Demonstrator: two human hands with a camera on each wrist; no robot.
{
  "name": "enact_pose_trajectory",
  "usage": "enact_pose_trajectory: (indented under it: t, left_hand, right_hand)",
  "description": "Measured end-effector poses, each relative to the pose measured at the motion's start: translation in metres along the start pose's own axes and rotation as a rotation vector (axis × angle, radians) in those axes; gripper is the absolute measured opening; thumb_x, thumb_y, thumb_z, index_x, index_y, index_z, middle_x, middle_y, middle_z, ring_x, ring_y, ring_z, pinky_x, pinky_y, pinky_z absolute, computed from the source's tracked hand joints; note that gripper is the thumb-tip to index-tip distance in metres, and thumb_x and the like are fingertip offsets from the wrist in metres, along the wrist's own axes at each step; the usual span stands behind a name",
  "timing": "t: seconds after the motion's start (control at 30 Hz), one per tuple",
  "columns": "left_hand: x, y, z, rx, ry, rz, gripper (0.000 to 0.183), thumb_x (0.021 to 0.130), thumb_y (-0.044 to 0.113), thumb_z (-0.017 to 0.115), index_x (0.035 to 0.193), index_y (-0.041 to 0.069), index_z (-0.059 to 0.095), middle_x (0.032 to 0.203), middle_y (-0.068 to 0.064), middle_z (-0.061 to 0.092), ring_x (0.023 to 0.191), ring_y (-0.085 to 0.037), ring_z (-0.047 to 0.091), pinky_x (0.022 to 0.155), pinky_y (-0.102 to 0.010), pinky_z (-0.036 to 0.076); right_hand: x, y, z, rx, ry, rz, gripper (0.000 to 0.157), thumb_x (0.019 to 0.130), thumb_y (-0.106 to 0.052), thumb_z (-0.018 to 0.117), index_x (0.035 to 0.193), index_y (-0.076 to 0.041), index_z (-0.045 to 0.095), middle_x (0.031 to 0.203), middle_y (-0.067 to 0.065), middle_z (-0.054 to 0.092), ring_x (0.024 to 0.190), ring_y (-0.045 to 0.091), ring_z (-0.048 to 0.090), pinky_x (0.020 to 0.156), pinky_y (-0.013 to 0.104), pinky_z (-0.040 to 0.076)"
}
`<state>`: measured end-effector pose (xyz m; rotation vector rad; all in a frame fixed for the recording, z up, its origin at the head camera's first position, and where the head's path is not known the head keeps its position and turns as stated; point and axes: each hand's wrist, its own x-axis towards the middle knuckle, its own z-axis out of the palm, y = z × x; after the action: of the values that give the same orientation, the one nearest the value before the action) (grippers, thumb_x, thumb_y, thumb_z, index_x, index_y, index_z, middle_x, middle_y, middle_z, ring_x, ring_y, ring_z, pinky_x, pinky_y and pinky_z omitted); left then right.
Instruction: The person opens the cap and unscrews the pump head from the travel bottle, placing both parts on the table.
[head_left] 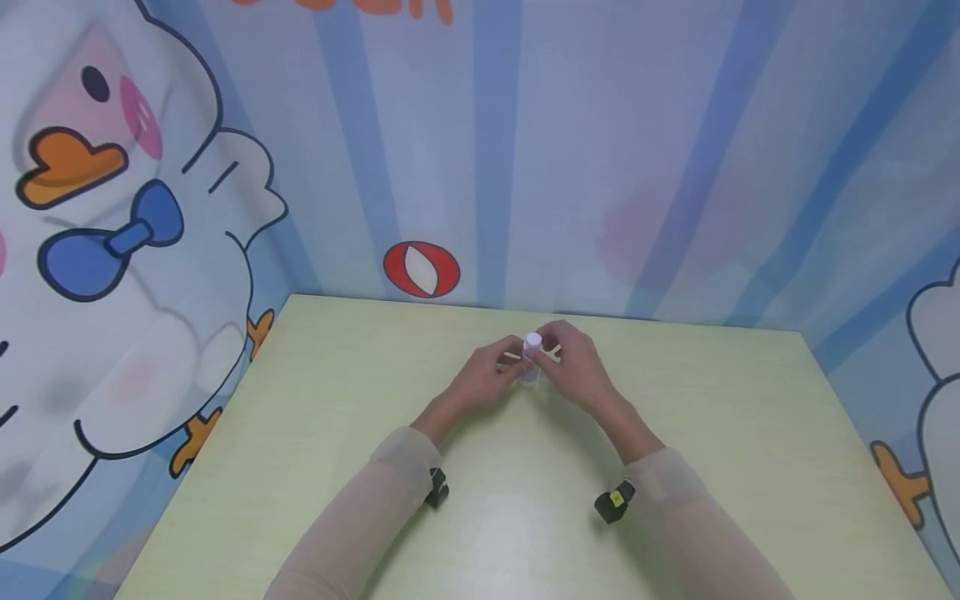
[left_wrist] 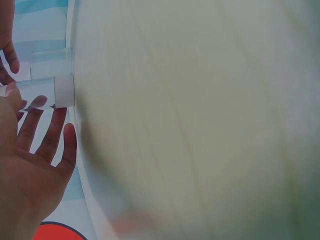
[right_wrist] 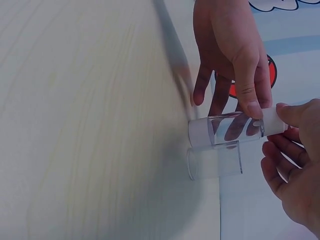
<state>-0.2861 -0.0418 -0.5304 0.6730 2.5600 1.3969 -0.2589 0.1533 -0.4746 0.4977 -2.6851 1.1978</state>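
Bottle (right_wrist: 230, 128) stands upright on the surface (head_left: 525, 517), fingers of the left hand (head_left: 482, 377) grasping its clear body, apparently to steady it, while those of the right hand (head_left: 576, 367) pinch its white top (right_wrist: 272, 121). Just beside it stands a clear cup (right_wrist: 215, 162).

Left hand (head_left: 486, 373) and right hand (head_left: 576, 364) pinch, close together.

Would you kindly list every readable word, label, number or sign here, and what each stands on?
No text can be read.
Orange lettering on the striped backdrop: cut off by the head view's top edge, unreadable.
Yellow mark on the black wrist device: too small to tell.
White-ended bottle: no lettering visible.
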Motion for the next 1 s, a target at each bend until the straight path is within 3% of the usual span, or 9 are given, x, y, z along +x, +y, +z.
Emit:
enact_pose_trajectory:
  t: [0.43,0.7,1.0]
  left_hand:
    - [0.0011,-0.0038,0.0012,0.0,0.007,0.011,0.03,0.109,0.036,0.063,0.136,0.025,0.063,0.137,0.003,0.067,0.129,-0.021,0.065,0.108,-0.041,0.055]
    - [0.0016,-0.0058,0.0021,-0.006,0.005,0.015,0.033,0.107,0.043,0.062,0.136,0.027,0.063,0.137,0.004,0.066,0.129,-0.021,0.065,0.107,-0.044,0.055]
    - [0.002,-0.0074,0.0016,-0.01,0.006,0.036,0.031,0.108,0.044,0.062,0.135,0.028,0.063,0.135,0.006,0.067,0.128,-0.02,0.066,0.108,-0.043,0.055]
  right_hand:
    - [-0.001,0.0004,-0.0032,0.01,-0.057,-0.017,0.028,0.104,-0.012,0.069,0.128,0.002,0.064,0.118,0.016,0.068,0.11,0.033,0.066,0.092,0.049,0.06]
    - [-0.0007,0.0035,-0.0058,0.023,-0.074,0.003,0.035,0.101,-0.015,0.074,0.132,0.0,0.065,0.126,0.016,0.069,0.115,0.033,0.066,0.094,0.05,0.06]
    - [-0.0021,0.0063,-0.0019,0.09,-0.021,0.024,0.032,0.098,-0.019,0.079,0.122,-0.002,0.067,0.113,0.013,0.069,0.108,0.035,0.065,0.091,0.05,0.06]
